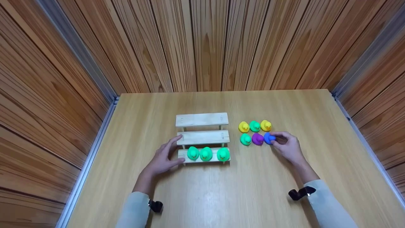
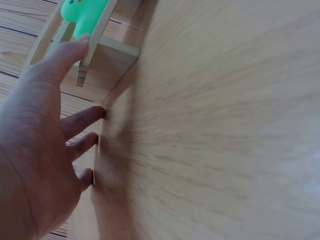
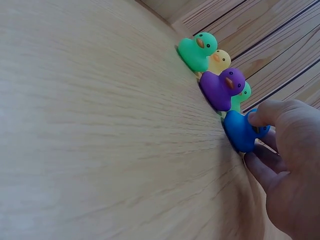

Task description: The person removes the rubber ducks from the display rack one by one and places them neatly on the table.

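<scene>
My right hand (image 1: 288,147) pinches a blue rubber duck (image 1: 269,138) between thumb and fingers, low at the tabletop. In the right wrist view the thumb lies over the duck's head, with fingers behind it. My left hand (image 1: 163,158) is at the left end of a three-step wooden rack (image 1: 203,138), fingers spread and fairly straight. Its thumb (image 2: 75,48) touches the end of the lowest step, and the index finger reaches the middle step. Three green rubber ducks (image 1: 206,154) sit on the lowest step, with a wider gap before the rightmost one.
Beside the blue duck stand a purple duck (image 1: 257,139) and a green duck (image 1: 245,139). Behind them is a row with a yellow duck (image 1: 244,127), another green duck (image 1: 255,126) and a second yellow duck (image 1: 266,125). Wood-panelled walls (image 1: 208,44) enclose the table (image 1: 202,196).
</scene>
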Available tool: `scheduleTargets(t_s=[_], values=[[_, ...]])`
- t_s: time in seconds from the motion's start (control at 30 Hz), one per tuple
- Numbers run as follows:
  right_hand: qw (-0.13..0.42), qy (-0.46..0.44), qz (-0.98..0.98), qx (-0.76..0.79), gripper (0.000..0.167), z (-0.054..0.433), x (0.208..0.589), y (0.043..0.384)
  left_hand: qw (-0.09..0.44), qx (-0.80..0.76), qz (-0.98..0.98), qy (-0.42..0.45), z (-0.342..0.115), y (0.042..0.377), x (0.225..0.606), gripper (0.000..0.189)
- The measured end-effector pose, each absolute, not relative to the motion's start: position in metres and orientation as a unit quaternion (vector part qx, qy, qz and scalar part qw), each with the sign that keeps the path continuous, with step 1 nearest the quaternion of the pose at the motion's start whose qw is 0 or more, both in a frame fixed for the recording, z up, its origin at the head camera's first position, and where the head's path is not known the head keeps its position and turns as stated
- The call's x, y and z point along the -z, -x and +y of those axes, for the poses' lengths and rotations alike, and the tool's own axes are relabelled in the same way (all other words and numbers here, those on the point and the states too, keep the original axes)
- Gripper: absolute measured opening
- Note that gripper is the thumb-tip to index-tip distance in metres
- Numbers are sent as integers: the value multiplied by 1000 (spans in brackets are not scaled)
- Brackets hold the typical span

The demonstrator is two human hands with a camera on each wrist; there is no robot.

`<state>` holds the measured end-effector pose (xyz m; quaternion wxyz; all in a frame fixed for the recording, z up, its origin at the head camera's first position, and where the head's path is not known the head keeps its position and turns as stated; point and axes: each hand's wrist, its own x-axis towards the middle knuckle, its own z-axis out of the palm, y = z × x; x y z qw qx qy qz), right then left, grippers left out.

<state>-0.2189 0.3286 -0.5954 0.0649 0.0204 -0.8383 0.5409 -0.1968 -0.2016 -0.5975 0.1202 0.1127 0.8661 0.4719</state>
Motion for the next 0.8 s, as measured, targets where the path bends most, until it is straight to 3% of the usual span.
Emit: scheduleTargets(t_s=[0.3, 0.8], values=[[39, -12, -846, -531, 35, 332, 589, 221, 124, -471, 866, -108, -201, 196, 595, 92], [54, -34, -864, -499, 34, 322, 561, 220, 125, -469, 867, -111, -202, 197, 596, 91]])
